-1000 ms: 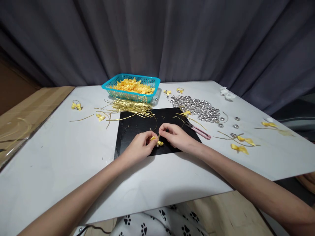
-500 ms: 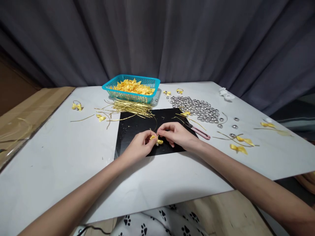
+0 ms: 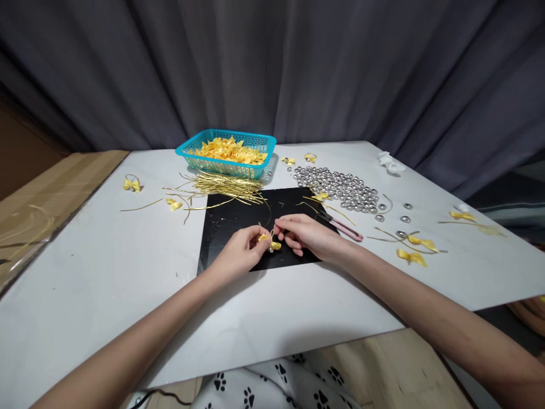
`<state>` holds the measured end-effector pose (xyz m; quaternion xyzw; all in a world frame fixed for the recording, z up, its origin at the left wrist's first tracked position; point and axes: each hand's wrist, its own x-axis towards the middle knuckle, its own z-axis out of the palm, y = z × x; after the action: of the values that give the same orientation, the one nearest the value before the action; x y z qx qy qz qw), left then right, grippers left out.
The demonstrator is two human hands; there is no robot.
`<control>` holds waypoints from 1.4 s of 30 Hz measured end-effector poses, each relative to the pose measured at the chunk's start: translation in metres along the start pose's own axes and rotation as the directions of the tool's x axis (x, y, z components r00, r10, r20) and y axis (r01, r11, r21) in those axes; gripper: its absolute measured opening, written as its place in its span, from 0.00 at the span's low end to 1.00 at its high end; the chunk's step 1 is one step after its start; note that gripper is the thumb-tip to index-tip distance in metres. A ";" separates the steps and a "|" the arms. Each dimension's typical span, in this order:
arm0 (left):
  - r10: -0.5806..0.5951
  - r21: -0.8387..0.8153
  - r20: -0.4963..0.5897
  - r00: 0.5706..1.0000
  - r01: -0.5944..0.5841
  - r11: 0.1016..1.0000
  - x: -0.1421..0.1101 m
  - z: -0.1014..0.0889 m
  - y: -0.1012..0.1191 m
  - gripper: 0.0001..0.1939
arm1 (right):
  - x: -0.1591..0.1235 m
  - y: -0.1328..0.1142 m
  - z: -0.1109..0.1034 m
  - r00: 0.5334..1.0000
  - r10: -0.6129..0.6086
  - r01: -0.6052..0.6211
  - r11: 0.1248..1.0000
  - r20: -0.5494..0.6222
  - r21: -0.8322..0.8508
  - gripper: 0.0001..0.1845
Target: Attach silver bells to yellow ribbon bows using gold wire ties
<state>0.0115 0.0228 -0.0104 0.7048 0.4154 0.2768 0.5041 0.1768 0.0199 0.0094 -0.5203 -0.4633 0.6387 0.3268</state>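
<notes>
My left hand (image 3: pixel 243 248) pinches a small yellow ribbon bow (image 3: pixel 275 246) above the black mat. A silver bell (image 3: pixel 271 250) hangs at the bow's middle, and a thin gold wire (image 3: pixel 272 232) stands up from it in a small loop. Just right of that loop is my right hand (image 3: pixel 304 233), its thumb and forefinger drawn together and the other fingers curled. Whether a wire end is between those fingertips is too small to make out. Beneath both hands lies the black mat (image 3: pixel 230 218).
A blue basket (image 3: pixel 225 166) of yellow bows stands at the back. Before it lie many gold wires (image 3: pixel 227 186). Silver bells (image 3: pixel 340 187) are heaped to the right, near pink-handled scissors (image 3: pixel 347 229). Loose bows (image 3: pixel 412 257) and a finished-looking bow with wire ring (image 3: pixel 131 183) lie around.
My right fingertips have moved slightly right and up from the bow, and the wire loop shows more clearly. My left hand keeps its grip on the bow.
</notes>
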 end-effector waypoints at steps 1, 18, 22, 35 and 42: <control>0.000 -0.009 0.002 1.000 0.000 1.000 0.000 0.000 0.000 0.08 | -0.001 -0.001 0.000 1.000 0.008 -0.008 1.000 0.016 0.008 0.11; 0.002 -0.019 -0.015 1.000 -0.002 1.000 -0.001 0.001 0.001 0.08 | -0.004 -0.003 0.001 0.992 -0.124 0.126 0.981 0.022 -0.147 0.06; -0.024 -0.038 -0.009 1.000 0.024 0.999 0.000 0.001 0.002 0.08 | -0.004 -0.002 0.001 0.992 -0.123 0.125 0.981 0.022 -0.150 0.06; -0.030 -0.062 -0.043 0.999 0.027 0.998 -0.001 0.003 0.002 0.09 | 0.000 0.007 0.002 0.985 -0.174 0.173 0.981 -0.001 -0.088 0.08; -0.074 -0.163 -0.100 0.992 0.057 0.985 0.002 0.002 0.009 0.07 | 0.001 0.007 0.003 0.982 -0.186 0.176 0.964 -0.031 -0.197 0.11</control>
<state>0.0166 0.0218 -0.0032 0.6323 0.4411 0.3293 0.5451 0.1740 0.0181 0.0026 -0.5208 -0.5606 0.5448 0.3431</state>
